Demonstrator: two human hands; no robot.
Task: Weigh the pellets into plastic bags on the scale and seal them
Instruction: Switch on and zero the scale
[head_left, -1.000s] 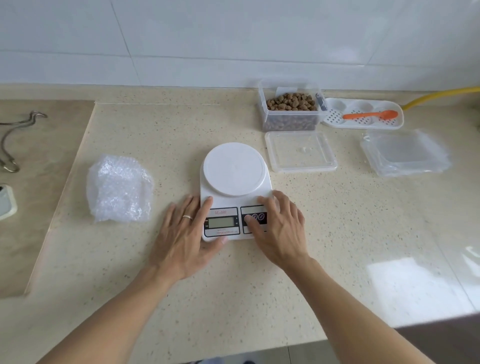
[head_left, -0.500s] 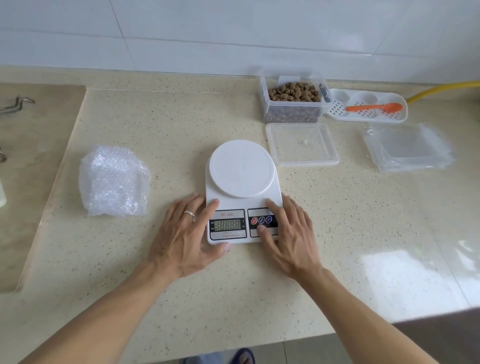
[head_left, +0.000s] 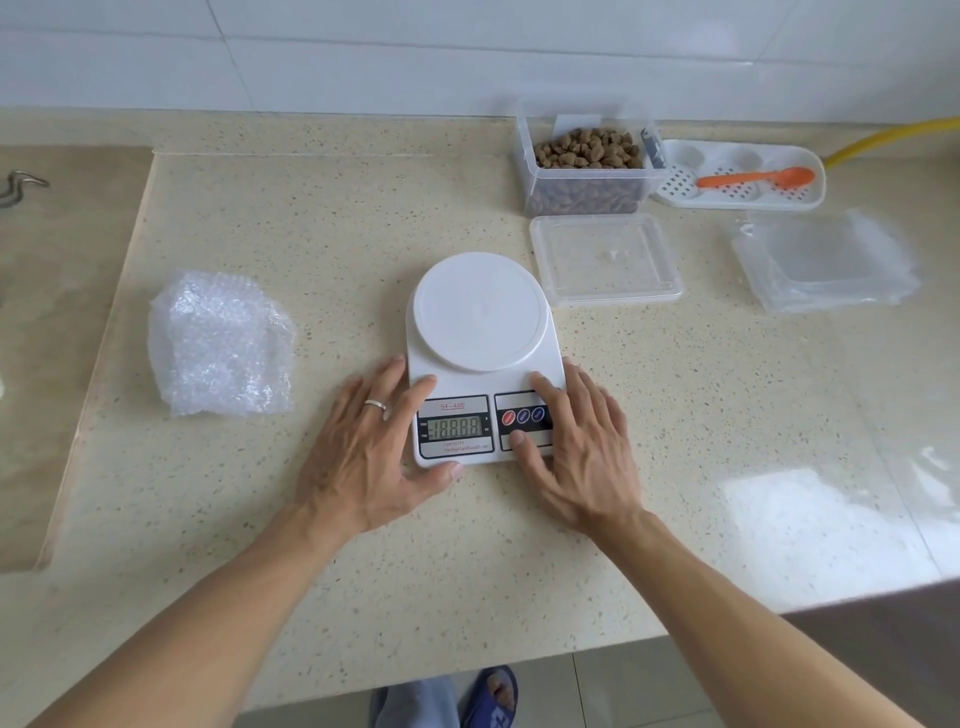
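A speckled beige bench (head_left: 322, 249) is seen from above, with both of a person's bare forearms reaching in from the bottom edge. A white digital kitchen scale (head_left: 483, 364) sits at the middle of the bench, its round platform bare and its display lit with a row of digits. The left hand (head_left: 371, 441) lies flat against the scale's left side, fingers straight and spread, thumb along the front corner; a ring shows on one finger. It grips nothing. The right hand (head_left: 576, 447) lies flat over the scale's right front corner, fingers straight, with the thumb tip on the button panel just below three round buttons. It also grips nothing.

Behind the scale and to its right, well beyond both hands, stands a clear tub of brown pellets (head_left: 584, 166), uncovered. Its clear lid (head_left: 605, 267) lies flat on the bench just in front of the tub, close to the scale's rear right edge. Right of the tub is a white perforated tray (head_left: 737, 195) with an orange spoon (head_left: 756, 178) lying in it. A stack of clear plastic bags (head_left: 826, 262) lies in front of the tray, far right of the right hand. A crumpled piece of bubble wrap (head_left: 221, 343) lies left of the left hand, apart from it.
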